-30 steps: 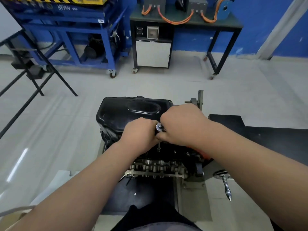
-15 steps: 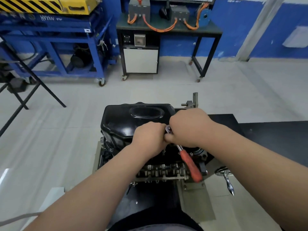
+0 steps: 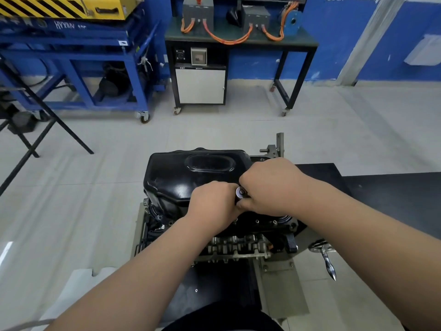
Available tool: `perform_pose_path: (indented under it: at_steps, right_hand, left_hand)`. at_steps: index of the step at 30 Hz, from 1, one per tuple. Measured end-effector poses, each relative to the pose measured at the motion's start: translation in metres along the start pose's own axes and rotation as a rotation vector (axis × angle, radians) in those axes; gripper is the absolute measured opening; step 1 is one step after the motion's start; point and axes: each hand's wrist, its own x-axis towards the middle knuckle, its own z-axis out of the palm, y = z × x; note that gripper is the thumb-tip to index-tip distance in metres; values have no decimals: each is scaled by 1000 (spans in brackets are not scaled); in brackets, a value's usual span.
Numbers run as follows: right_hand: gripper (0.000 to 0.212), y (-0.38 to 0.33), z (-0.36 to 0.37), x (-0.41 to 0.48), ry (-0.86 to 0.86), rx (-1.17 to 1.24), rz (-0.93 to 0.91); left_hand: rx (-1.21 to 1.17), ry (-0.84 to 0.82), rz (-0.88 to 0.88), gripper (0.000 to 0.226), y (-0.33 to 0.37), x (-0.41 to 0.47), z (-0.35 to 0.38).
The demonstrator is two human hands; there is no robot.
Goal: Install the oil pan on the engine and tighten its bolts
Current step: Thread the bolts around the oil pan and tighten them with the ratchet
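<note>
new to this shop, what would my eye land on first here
The glossy black oil pan sits mid-frame on the engine. The left hand and right hand meet at a ratchet by the pan's near edge. At the back, orange cables loop across a bench.

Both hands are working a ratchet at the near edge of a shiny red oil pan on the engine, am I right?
Not quite. The head view shows the oil pan is black, not red. The rest holds: left hand and right hand meet at the ratchet by the pan's near edge, on the engine.
</note>
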Motion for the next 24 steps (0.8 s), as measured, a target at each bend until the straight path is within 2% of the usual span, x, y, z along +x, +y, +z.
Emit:
perform_pose_path:
  at_steps: [4,7,9,11,13,15,18,20,24]
  right_hand:
    - [40,-6,-2,-4,22,44,61]
    - [39,-17,2,-6,22,148,216]
    - [38,-22,6,-8,16,214,318]
    - [39,-25,9,-8,6,233,375]
    - [37,-24,8,-7,-8,240,366]
    - [32,-19,3,-7,-38,209,267]
    - [13,-4,-7,-4,-63,76,30]
    - [19,-1,-11,-2,-41,2,-59]
    - [22,-7,-12,-3,-27,-61,26]
  left_hand:
    - [-98,-33,64,24,-7,-5,-9]
    - [-449,-74,-39,26,-18,-20,-13]
    - [-775,-93,-250,32,-18,-36,-11]
    - [-1263,-160,-609,35,-15,-51,-4]
    - [-1720,-260,-922,33,-14,-60,3]
    - [-1996,-342,-1058,28,-13,-66,9]
    - [-2143,-360,-1123,19,-13,-72,14]
    - [-2166,-345,-1136,16,-13,-76,16]
    - [-2195,-346,-1111,12,-10,-78,16]
